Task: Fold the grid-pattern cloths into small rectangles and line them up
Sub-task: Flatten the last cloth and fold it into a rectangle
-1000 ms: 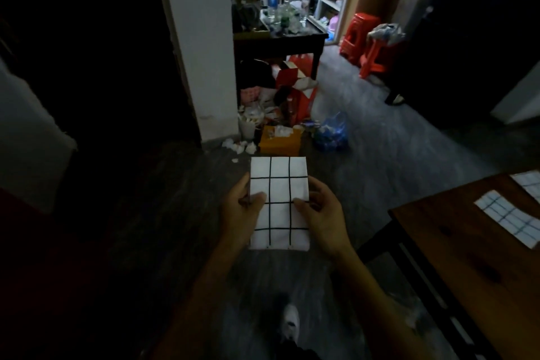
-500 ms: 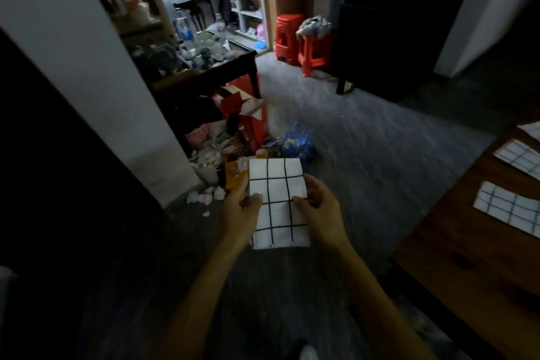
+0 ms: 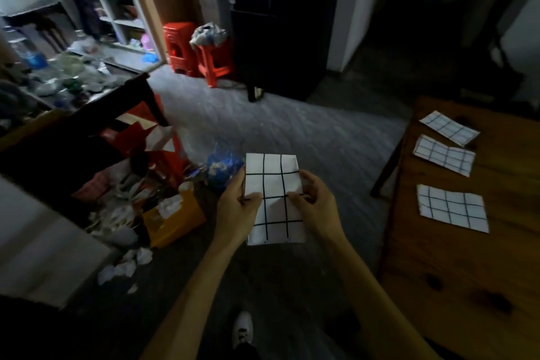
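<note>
**A:** So where was the folded cloth (image 3: 273, 199) rel. to the wooden table (image 3: 467, 266)?

**B:** Off to the table's left, up in the air over the grey floor (image 3: 277, 123), not touching the table at all. Folded into a tall rectangle w/ black grid lines, long side running away from the person.

**A:** Hands?

**B:** Both on it. Left hand (image 3: 236, 210) gripped the left edge, thumb on top & fingers curled behind. Right hand (image 3: 314, 207) pinched the right edge abt halfway down, thumb on the front.

**A:** Anything on the table itself?

**B:** Yep, three more grid cloths lying flat near its left edge, roughly in a row: near one (image 3: 453, 209), middle one (image 3: 444, 155), far one (image 3: 448, 127). None touching each other, each a bit skewed.

**A:** Other stuff?

**B:** Well left of the table: an orange box (image 3: 172, 219) & crumpled paper bits (image 3: 122, 267) on the floor. Red stools (image 3: 198, 52) further back. A shoe (image 3: 243, 330) showed at the bottom, left of the table's near end.
</note>
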